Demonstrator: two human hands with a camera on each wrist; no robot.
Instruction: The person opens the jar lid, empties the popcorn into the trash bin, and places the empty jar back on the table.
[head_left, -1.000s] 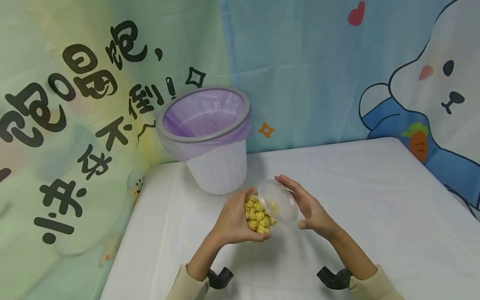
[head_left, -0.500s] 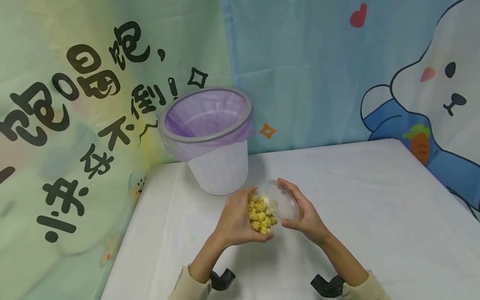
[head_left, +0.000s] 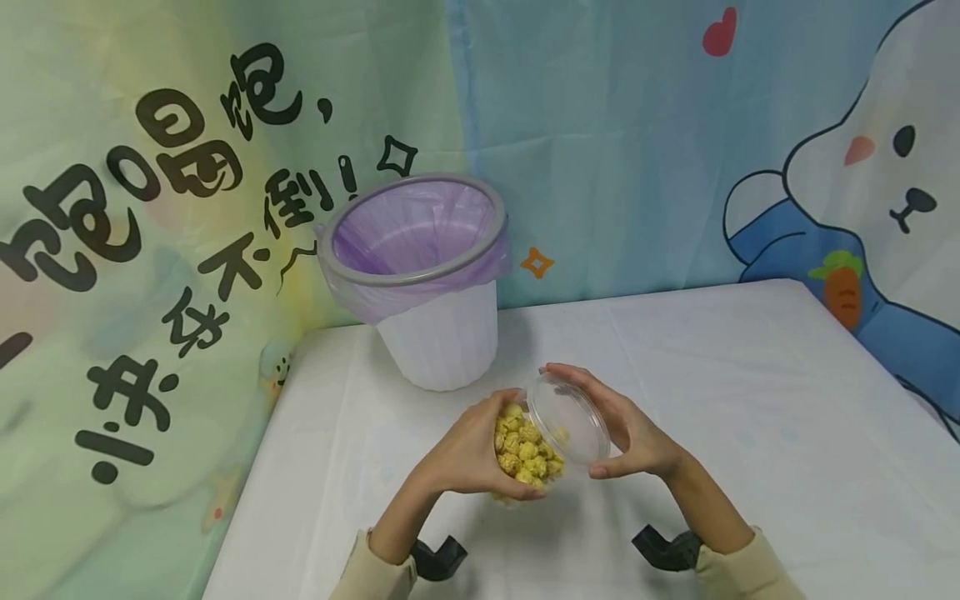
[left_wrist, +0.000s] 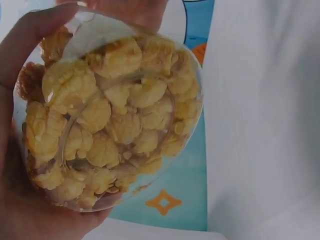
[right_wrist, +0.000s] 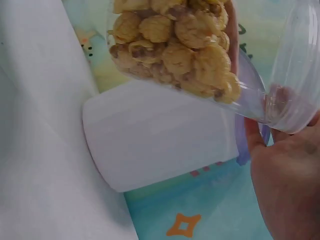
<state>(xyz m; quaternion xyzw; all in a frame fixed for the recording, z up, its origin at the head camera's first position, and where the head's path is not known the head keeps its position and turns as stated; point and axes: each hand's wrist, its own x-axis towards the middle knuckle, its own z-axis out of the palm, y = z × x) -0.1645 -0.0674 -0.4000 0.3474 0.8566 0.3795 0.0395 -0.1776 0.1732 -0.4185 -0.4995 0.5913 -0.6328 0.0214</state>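
Observation:
A clear plastic jar full of yellow popcorn (head_left: 528,450) is gripped from its left side by my left hand (head_left: 472,450). In the left wrist view, the popcorn (left_wrist: 120,115) shows through the jar's rounded bottom. Over the jar's mouth, tilted toward the right, sits a clear round lid (head_left: 568,417). My right hand (head_left: 633,429) holds this lid, its thumb at the near edge and fingers at the far edge. In the right wrist view, the lid (right_wrist: 297,65) stands at the jar's mouth; whether it is fastened I cannot tell.
Behind the hands, a white bin (head_left: 446,337) with a purple liner (head_left: 420,225) and grey rim stands on the white-covered table (head_left: 675,350). A printed cloth backdrop (head_left: 600,150) rises along the table's back and left side.
My right thumb has come in against the lid's near edge. Both hands, with jar and lid, have since shifted slightly down toward me. The bin has stayed put.

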